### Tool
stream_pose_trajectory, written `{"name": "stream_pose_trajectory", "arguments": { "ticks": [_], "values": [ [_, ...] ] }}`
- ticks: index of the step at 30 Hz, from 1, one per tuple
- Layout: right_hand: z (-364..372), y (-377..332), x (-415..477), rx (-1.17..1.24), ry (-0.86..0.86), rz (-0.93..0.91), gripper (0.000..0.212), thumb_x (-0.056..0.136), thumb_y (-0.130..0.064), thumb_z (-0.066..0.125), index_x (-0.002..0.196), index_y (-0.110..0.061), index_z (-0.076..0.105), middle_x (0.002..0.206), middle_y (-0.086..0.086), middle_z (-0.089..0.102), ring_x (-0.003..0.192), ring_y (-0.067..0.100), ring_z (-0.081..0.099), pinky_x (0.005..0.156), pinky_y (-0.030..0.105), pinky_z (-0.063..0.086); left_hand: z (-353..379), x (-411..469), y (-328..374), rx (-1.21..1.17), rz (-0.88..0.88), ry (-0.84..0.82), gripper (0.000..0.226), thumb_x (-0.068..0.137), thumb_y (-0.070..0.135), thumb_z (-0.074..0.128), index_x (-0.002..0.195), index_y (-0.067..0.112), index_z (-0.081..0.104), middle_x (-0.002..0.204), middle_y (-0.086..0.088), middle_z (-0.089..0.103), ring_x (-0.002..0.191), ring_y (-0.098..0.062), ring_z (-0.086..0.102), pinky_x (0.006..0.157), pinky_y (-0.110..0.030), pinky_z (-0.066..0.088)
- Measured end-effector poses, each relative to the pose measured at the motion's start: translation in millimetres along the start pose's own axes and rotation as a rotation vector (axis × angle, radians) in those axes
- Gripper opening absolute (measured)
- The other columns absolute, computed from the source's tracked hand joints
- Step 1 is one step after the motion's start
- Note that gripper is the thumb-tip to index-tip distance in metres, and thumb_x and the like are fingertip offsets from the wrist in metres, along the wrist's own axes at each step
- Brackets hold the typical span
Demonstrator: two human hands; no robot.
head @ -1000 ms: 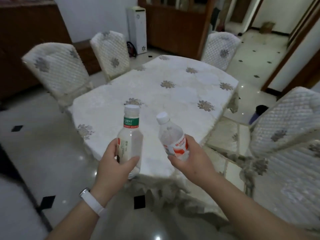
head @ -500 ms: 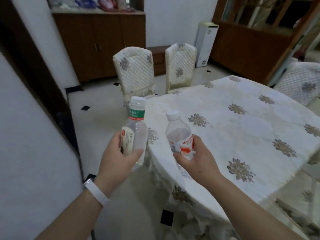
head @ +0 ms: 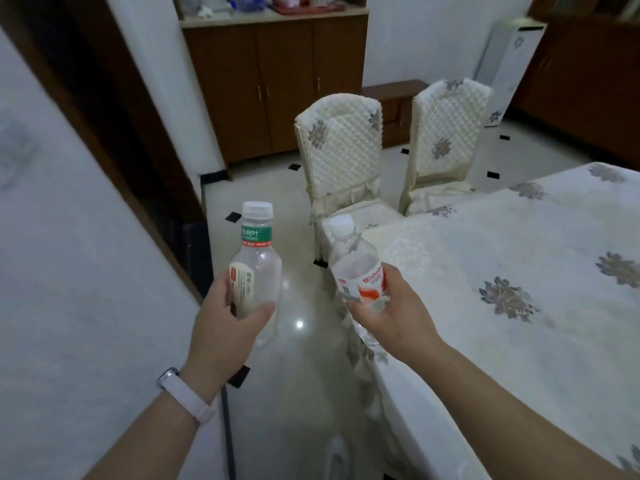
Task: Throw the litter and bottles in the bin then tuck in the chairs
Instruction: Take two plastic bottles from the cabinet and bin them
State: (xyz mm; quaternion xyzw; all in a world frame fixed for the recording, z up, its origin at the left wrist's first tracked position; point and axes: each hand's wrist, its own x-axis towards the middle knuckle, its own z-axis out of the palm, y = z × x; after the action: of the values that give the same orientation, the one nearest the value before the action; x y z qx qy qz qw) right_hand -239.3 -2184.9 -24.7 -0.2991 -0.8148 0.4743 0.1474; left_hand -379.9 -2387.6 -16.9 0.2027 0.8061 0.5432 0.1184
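My left hand [head: 221,327] grips a clear green-labelled bottle [head: 256,261], held upright over the floor. My right hand [head: 391,313] holds a smaller clear red-labelled bottle [head: 356,268], tilted slightly left, beside the table's near corner. Both bottles look empty and have white caps. Two quilted cream chairs [head: 341,150] [head: 446,140] stand pulled out from the far side of the table [head: 502,258]. No bin is visible.
A white wall [head: 69,271] with a dark wooden door frame [head: 114,126] runs close on my left. A brown cabinet [head: 277,84] stands at the back, and a white tower appliance [head: 509,67] at the back right. Glossy tiled floor [head: 298,341] lies between wall and table.
My view has swung left: the table has slid to the right, and the wall, door frame and cabinet have come in. Both hands still hold their bottles in front of me.
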Motion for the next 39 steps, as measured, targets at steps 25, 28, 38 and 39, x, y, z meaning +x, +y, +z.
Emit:
{"name": "stream_pose_trajectory", "arguments": {
  "ticks": [25, 28, 38, 39],
  "values": [
    [79, -62, 389, -0.031, 0.119, 0.048, 0.039, 0.077, -0.053, 0.07, 0.104, -0.058, 0.043, 0.102, -0.029, 0.061, 0.093, -0.007, 0.06, 0.083, 0.03, 0.053, 1, 441, -13, -0.093, 0.043, -0.181, 0.049, 0.082, 0.02, 0.077, 0.105, 0.055, 0.05, 0.098, 0.022, 0.066, 0.089, 0.008, 0.064, 0.063, -0.014, 0.051],
    [84, -85, 435, -0.048, 0.153, 0.03, 0.038, 0.078, -0.054, 0.071, 0.103, -0.058, 0.043, 0.101, -0.03, 0.06, 0.091, -0.013, 0.057, 0.074, 0.019, 0.046, -1, 497, -9, -0.095, 0.045, -0.214, 0.049, 0.083, 0.021, 0.076, 0.101, 0.057, 0.049, 0.093, 0.025, 0.064, 0.084, 0.013, 0.062, 0.059, -0.011, 0.049],
    [93, -94, 572, -0.035, 0.203, 0.056, 0.044, 0.078, -0.051, 0.073, 0.11, -0.051, 0.042, 0.094, -0.03, 0.061, 0.089, -0.016, 0.055, 0.069, 0.013, 0.042, 6, 647, -14, -0.072, 0.062, -0.252, 0.052, 0.082, 0.019, 0.077, 0.106, 0.056, 0.05, 0.097, 0.028, 0.065, 0.089, 0.01, 0.062, 0.068, -0.016, 0.049],
    [95, -92, 589, -0.036, 0.2, 0.057, 0.045, 0.079, -0.049, 0.074, 0.111, -0.05, 0.042, 0.095, -0.029, 0.061, 0.088, -0.015, 0.056, 0.068, 0.013, 0.042, 8, 663, -17, -0.066, 0.056, -0.242, 0.053, 0.082, 0.018, 0.077, 0.108, 0.055, 0.049, 0.099, 0.025, 0.065, 0.089, 0.011, 0.062, 0.068, -0.015, 0.049]
  ]
}}
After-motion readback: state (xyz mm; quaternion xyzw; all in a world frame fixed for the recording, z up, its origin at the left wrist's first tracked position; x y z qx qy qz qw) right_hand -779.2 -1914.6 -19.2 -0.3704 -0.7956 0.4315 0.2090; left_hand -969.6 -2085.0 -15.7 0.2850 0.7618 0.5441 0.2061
